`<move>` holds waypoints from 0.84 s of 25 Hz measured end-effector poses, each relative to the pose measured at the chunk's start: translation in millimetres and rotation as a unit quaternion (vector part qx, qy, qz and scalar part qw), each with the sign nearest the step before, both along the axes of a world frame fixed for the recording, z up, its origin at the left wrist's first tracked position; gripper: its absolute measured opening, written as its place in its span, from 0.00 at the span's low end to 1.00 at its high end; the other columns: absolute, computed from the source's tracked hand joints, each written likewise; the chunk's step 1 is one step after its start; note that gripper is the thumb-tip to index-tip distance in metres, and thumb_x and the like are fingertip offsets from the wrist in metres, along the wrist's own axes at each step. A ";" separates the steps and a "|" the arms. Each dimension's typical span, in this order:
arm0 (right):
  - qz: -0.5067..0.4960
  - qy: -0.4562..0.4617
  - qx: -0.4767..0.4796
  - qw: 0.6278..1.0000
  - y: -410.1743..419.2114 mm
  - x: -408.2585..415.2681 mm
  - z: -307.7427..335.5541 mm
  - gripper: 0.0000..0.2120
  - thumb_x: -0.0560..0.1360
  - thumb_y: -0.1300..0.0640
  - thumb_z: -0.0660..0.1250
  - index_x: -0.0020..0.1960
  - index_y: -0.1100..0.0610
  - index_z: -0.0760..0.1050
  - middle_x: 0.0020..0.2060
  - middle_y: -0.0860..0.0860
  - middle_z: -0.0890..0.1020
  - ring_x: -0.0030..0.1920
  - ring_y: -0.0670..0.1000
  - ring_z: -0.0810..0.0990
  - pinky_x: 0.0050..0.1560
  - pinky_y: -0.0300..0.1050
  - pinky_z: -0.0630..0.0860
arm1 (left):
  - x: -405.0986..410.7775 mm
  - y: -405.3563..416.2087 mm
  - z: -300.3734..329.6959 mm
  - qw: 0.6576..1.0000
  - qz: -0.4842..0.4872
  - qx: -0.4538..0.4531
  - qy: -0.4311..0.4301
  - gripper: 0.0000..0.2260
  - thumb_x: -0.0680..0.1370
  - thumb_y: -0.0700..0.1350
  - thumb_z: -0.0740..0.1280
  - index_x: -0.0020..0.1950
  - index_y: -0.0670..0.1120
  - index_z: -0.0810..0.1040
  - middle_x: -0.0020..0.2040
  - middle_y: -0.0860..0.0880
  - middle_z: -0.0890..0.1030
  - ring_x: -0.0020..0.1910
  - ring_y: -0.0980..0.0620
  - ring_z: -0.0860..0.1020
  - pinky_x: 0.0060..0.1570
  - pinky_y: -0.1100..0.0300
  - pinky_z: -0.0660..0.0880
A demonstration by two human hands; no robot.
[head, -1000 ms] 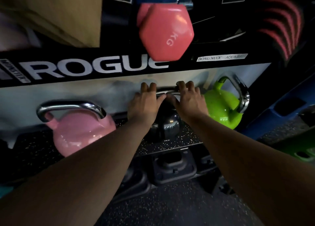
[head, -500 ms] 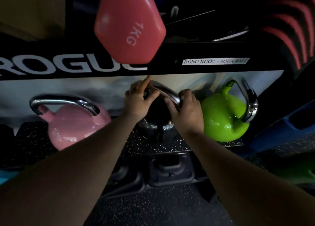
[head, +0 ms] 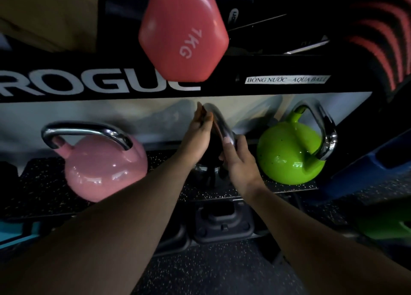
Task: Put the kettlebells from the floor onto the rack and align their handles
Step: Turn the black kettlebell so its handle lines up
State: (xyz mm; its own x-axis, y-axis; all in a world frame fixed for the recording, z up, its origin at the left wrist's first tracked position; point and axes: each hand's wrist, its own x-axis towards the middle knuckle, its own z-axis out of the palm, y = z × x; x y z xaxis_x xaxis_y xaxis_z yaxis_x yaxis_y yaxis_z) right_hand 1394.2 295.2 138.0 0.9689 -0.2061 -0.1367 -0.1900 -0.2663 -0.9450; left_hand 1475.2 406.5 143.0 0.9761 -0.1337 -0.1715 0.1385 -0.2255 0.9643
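Note:
Three kettlebells stand on the speckled rack shelf (head: 289, 189). The pink kettlebell (head: 104, 172) is at the left, its chrome handle lying left to right. The green kettlebell (head: 287, 154) is at the right, its handle turned edge-on towards me. Between them stands the black kettlebell (head: 208, 170), mostly hidden by my hands. My left hand (head: 196, 139) is pressed against the left side of its chrome handle (head: 219, 122). My right hand (head: 236, 159) grips the handle's near end. That handle now points front to back.
A pink 1 kg dumbbell (head: 183, 33) juts out from the upper shelf above my hands. The black rack beam (head: 266, 67) runs across just below it. Black moulded bases (head: 223, 224) sit under the shelf on the speckled floor. A blue object (head: 367, 174) leans at the right.
Both hands have twisted the black kettlebell's handle from lying left to right to pointing front to back. My left hand went from gripping over the handle to pressing flat on its side.

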 end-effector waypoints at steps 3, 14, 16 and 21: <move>-0.016 0.011 0.113 0.993 -7.4 23.1 11.0 0.16 0.80 0.42 0.51 0.56 0.40 0.77 0.52 0.55 0.84 0.55 0.57 0.81 0.61 0.58 0.76 | -24.5 -4.2 -6.5 0.999 0.001 -0.030 -0.035 0.21 0.81 0.60 0.54 0.75 0.61 0.60 0.65 0.51 0.75 0.63 0.52 0.74 0.56 0.69 0.70; 0.004 -0.012 0.168 0.986 24.8 18.0 -8.4 0.23 0.79 0.41 0.48 0.74 0.37 0.62 0.63 0.54 0.75 0.61 0.54 0.74 0.65 0.61 0.73 | -11.0 4.3 0.7 0.999 -0.034 0.039 0.004 0.25 0.77 0.70 0.48 0.73 0.72 0.48 0.51 0.45 0.82 0.35 0.45 0.82 0.33 0.54 0.77; 0.000 -0.011 0.175 0.985 24.1 17.5 -7.6 0.22 0.80 0.40 0.48 0.73 0.36 0.62 0.57 0.54 0.75 0.51 0.53 0.77 0.54 0.54 0.78 | -9.1 2.2 -0.6 0.999 -0.036 0.041 0.004 0.25 0.77 0.70 0.47 0.73 0.71 0.47 0.62 0.44 0.79 0.49 0.42 0.82 0.44 0.53 0.77; -0.026 -0.018 0.168 0.985 20.4 18.8 -11.5 0.20 0.80 0.40 0.52 0.72 0.35 0.65 0.62 0.49 0.81 0.52 0.49 0.81 0.51 0.48 0.78 | -8.2 1.7 -4.8 0.999 -0.040 0.031 0.005 0.26 0.75 0.71 0.46 0.73 0.71 0.48 0.76 0.50 0.64 0.72 0.43 0.67 0.70 0.42 0.64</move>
State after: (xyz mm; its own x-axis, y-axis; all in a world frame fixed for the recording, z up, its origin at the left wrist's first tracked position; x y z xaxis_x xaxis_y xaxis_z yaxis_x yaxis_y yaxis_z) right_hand 1413.0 315.6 126.5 0.9635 -0.2051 -0.1722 -0.1606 0.0722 -0.9844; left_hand 1467.0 408.2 138.3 0.9609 -0.2003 -0.1910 0.1267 -0.2949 0.9471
